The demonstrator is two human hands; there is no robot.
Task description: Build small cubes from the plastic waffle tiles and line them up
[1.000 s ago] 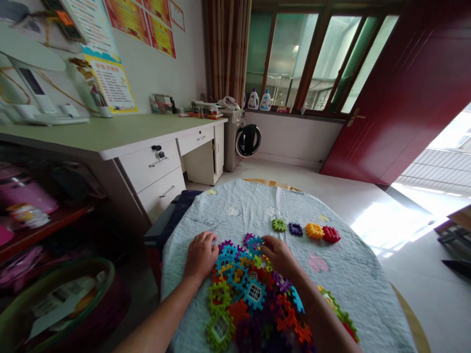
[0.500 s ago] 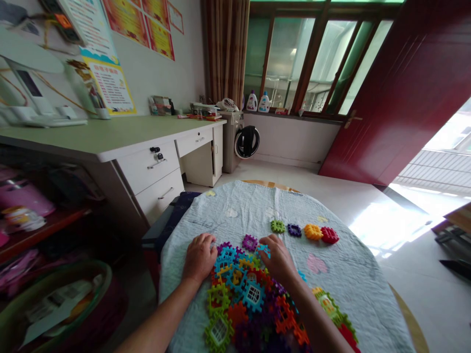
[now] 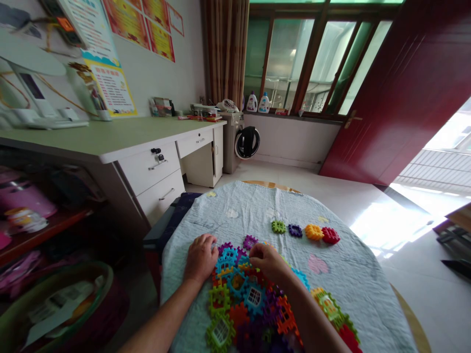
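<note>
Interlocking plastic building blocks with notched edges lie heaped on a cloth-covered round table [image 3: 228, 228]. My left hand [image 3: 200, 257] rests on the cloth at the left edge of the heap, fingers loosely bent, with a gap between thumb and forefinger and nothing visible in it. Over the heap's far part is my right hand [image 3: 270, 262], its thumb and fingers pinched together beside a blue block [image 3: 244, 260]; what they hold, if anything, is hidden. A purple block [image 3: 250, 241] lies just beyond. Near the middle sits a blue window block [image 3: 253, 296], with a green one [image 3: 221, 332] closer to me.
Farther back, a green block [image 3: 278, 226], a dark purple block [image 3: 295, 230], yellow blocks [image 3: 314, 232] and red blocks [image 3: 330, 235] form a row. Joined green and yellow blocks [image 3: 328, 305] lie right of my forearm. A desk [image 3: 110, 137] stands left; a stool [image 3: 162, 230] adjoins the table.
My right hand has moved slightly left and nearer over the heap. The blue block formerly at its fingertips no longer shows there. My left hand stays nearly in place.
</note>
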